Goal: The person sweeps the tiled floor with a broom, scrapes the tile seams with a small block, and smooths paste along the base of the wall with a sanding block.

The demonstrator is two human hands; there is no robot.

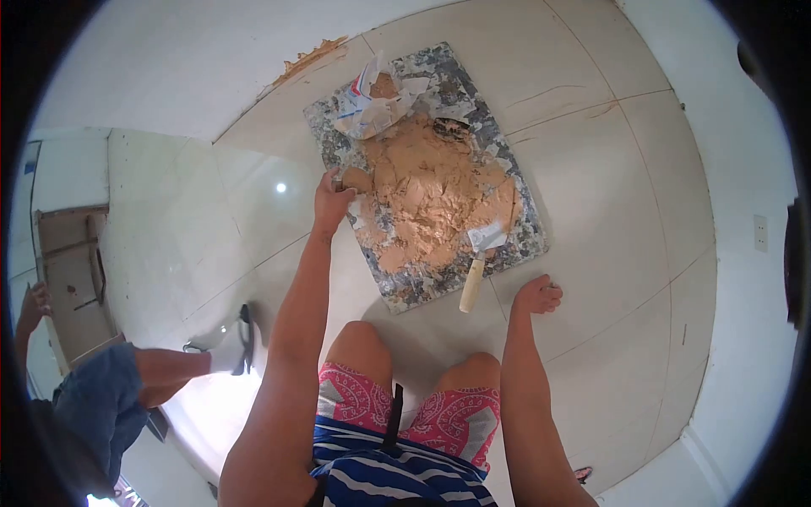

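A speckled board (414, 296) lies on the tiled floor, with a wide heap of wet brown paste (427, 190) spread on it. My left hand (332, 203) is at the board's left edge, its fingers closed on a small rounded object (356, 179) coated in the same brown. A putty knife (475, 279) with a pale wooden handle rests at the lower right of the paste, its blade on the board. To the right of that handle, my right hand (539, 296) is over the floor with its fingers curled; nothing shows in it.
A torn bag (372, 114) of brown powder sits at the board's top left. At the left, a person in denim shorts (101, 406) is near a wooden frame (76, 279). White walls flank the floor, and brown residue (312, 61) marks the upper wall edge.
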